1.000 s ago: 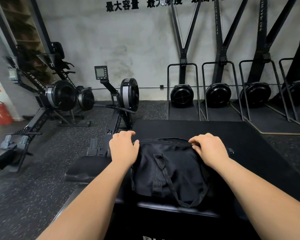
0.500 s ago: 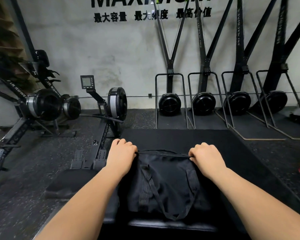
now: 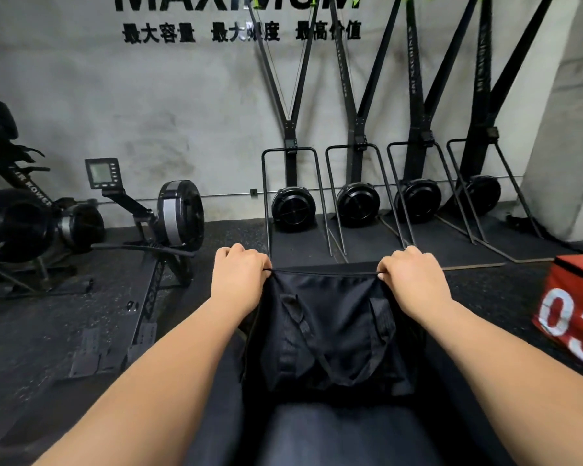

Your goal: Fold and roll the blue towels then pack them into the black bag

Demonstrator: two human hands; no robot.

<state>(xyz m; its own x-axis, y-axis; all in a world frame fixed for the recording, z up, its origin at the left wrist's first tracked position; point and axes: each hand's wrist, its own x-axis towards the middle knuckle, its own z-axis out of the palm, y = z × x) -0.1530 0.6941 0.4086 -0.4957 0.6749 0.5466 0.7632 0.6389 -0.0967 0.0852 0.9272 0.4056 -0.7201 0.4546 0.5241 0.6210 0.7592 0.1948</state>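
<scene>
**Black bag stretched side to side between both hands, no towels in view**

Everything here sits around the black bag (image 3: pixel 323 331). Far to its left stands a machine whose arm reads, in part, "IR ROWER" (image 3: pixel 31 187). Closer in on that side is a rowing machine (image 3: pixel 179 213) with a small monitor (image 3: pixel 101 172); the writing on its rail is too blurred to read.

The left hand (image 3: pixel 241 274) is curled round the bag's left upper corner. The bag's top edge (image 3: pixel 320 271) runs taut and level across to the right hand (image 3: pixel 413 280), which pinches the right upper corner. The bag's long axis therefore lies straight across, left to right. Its body, with two carry straps (image 3: pixel 300 326) on its face, falls from the hands back toward the person and onto the black padded desk (image 3: pixel 334 432). Neither hand is nearer, since each has an end. My guess is that the mouth must be parted along that stretched edge before anything goes in, though I cannot tell from here whether it is open or zipped.

I see no blue towels anywhere, so I cannot say whether any are packed.

On the wall beyond the bag is "MAXIMUM" (image 3: pixel 236 2), its top cut off, with "最大容量 最大限度 最高价值" (image 3: pixel 243 31) beneath it. A row of ski machines (image 3: pixel 293 206) stands below, the print on their uprights unreadable. To the bag's right, a red box (image 3: pixel 572 287) shows a white "03".
</scene>
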